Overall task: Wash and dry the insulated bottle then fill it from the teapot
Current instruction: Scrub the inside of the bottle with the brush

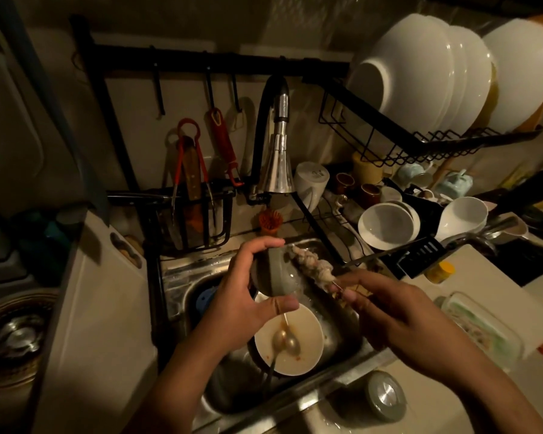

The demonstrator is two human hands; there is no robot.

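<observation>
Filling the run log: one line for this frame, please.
phase: wash | left hand: holds bottle over sink | right hand: pinches brush at bottle mouth | lid: off, on counter

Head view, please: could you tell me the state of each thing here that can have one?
Insulated bottle: lid off, held over the sink.
Left hand: grips the bottle.
Right hand: pinches the brush handle.
Brush: foamy, head against the bottle.
Lid: off, on the counter.
Bowl: dirty, in the sink, spoons inside.
Tap: no water seen running.
</observation>
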